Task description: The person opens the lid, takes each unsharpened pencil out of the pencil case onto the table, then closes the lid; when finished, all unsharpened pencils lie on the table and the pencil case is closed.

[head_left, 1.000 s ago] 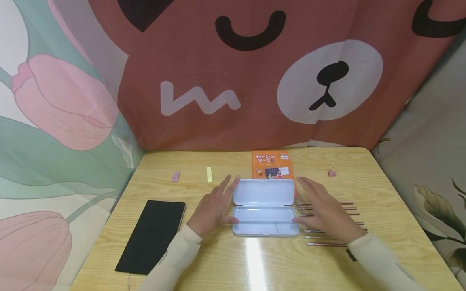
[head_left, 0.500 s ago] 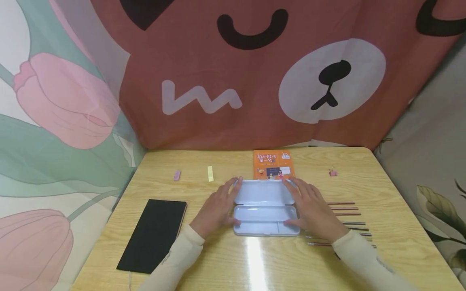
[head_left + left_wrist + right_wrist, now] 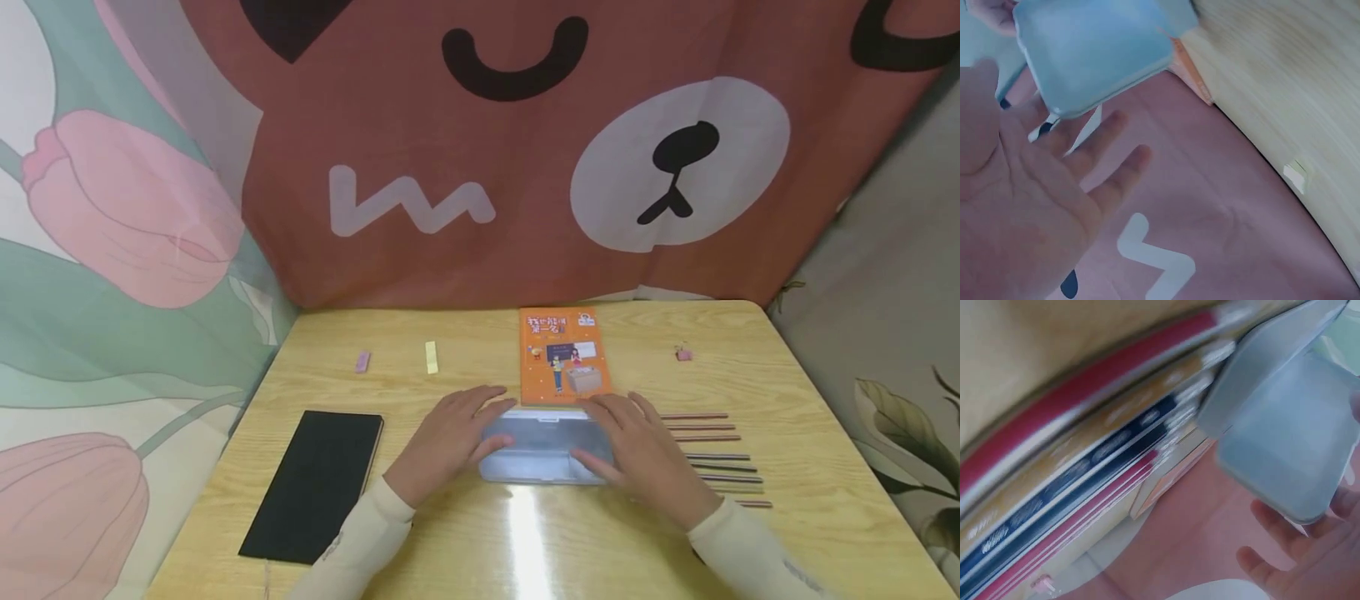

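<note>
A pale blue-white pencil case [image 3: 547, 477] lies on the table between my two hands, its hinged lid [image 3: 1097, 56] raised and tilted over the base. At the lid's left end is my left hand [image 3: 446, 437], its long fingers spread behind the lid. My right hand [image 3: 647, 454] is at the opposite end, with extended fingertips [image 3: 1266, 515] behind the lid's corner. Both thumbs are in front, apart from the other fingers. The lid and hands partly hide the case's inside. Several pencils [image 3: 718, 457] lie in a row under and beside the right hand.
An orange book [image 3: 566, 354] lies just behind the case. A black notebook [image 3: 311, 487] is at the left. Farther back are a small purple block [image 3: 363, 362], a yellow strip [image 3: 431, 357] and a small pink object [image 3: 683, 355]. A printed cloth hangs behind the table.
The case's lid has swung up from lying flat behind the base, uncovering more of the orange book. My right hand has moved left to the lid; both hands have then shifted slightly toward me.
</note>
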A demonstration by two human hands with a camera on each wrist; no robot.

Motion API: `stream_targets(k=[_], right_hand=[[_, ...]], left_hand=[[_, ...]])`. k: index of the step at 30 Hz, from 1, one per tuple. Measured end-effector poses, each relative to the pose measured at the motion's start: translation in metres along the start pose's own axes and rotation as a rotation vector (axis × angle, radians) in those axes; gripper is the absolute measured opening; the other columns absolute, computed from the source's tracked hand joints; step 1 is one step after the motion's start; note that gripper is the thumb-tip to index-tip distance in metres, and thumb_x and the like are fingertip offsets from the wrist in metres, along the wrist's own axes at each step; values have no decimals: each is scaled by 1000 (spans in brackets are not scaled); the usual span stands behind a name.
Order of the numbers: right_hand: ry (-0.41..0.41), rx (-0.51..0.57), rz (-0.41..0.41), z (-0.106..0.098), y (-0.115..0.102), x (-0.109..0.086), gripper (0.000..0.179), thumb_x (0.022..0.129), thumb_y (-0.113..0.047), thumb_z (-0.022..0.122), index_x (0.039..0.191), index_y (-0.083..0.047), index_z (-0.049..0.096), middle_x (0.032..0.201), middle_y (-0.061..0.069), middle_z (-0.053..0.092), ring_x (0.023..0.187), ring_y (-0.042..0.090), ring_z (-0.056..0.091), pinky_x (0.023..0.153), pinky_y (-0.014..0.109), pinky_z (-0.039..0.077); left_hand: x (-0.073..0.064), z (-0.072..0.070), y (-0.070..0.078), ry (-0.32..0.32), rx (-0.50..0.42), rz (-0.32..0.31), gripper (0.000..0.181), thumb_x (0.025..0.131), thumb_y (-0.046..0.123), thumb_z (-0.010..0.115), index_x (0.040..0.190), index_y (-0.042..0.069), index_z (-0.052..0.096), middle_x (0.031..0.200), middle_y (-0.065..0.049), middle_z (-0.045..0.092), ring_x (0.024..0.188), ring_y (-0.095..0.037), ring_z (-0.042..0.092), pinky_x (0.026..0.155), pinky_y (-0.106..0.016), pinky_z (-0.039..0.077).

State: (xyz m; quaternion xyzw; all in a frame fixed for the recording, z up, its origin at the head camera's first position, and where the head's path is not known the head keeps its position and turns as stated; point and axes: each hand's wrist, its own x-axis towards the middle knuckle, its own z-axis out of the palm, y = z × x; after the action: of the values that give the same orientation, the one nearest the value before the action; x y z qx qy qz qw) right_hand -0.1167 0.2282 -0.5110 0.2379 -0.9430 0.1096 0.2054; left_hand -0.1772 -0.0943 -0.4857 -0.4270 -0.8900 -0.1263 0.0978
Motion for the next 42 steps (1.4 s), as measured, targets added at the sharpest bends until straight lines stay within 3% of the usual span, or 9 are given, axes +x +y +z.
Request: stream_targets(k=[3,6,10,16,24,33,37,42], right_hand=[[-71,52,50,-2,-13,-4,63,107,-55,66,152,-11,66,152,10,67,144,34,60,126,66,37],[-127,65,68,-3,-25,-10,52,112,-44,63,152,-11,67,157,10,66,147,36,60,125,65,40],[-136,7,7,-2,-34,-16,45,110,-28,68,150,-7,69,156,12,66,143,39,63,118,62,50],[-146,-49,-50,1,-38,-20,49,105,-27,75,148,-5,69,156,13,66,142,39,63,115,60,53],[-157,-34,-21,4,-41,-23,49,104,-27,77,148,-5,69,157,13,65,144,40,61,116,63,51],[-154,-11,-13,3,-38,-21,48,104,-30,78,146,-7,71,154,13,67,141,40,63,114,63,53],[-187,60,40,-5,-34,-10,49,109,-39,69,149,-10,69,158,14,64,145,42,60,119,64,49],[-197,161,120,-15,-21,15,64,111,-54,60,161,-14,58,172,12,50,157,44,47,123,70,40]], left_hand=[[-1,-4,7,-118,-68,-4,63,118,54,41,165,14,54,174,-11,47,159,-33,47,127,-58,42],[-3,-2,14,-256,-143,-35,67,119,56,31,170,15,44,181,-8,34,165,-32,37,132,-58,34],[-6,6,22,-351,-116,-76,67,120,53,28,173,13,35,184,-6,25,168,-29,30,134,-57,31],[-11,17,32,-334,18,-65,61,120,37,43,171,5,38,181,-13,30,166,-34,35,129,-60,39],[-15,17,38,-293,27,-58,60,118,33,50,169,3,42,179,-18,35,164,-39,38,125,-62,43],[-10,15,37,-313,67,-49,61,118,37,49,170,7,41,179,-14,36,163,-36,40,128,-59,41],[-1,15,30,-236,101,-36,62,117,45,50,170,16,44,176,-7,45,159,-32,48,127,-57,43],[20,10,13,-119,119,-80,63,115,52,50,170,22,45,172,-2,50,156,-30,51,127,-57,43]])
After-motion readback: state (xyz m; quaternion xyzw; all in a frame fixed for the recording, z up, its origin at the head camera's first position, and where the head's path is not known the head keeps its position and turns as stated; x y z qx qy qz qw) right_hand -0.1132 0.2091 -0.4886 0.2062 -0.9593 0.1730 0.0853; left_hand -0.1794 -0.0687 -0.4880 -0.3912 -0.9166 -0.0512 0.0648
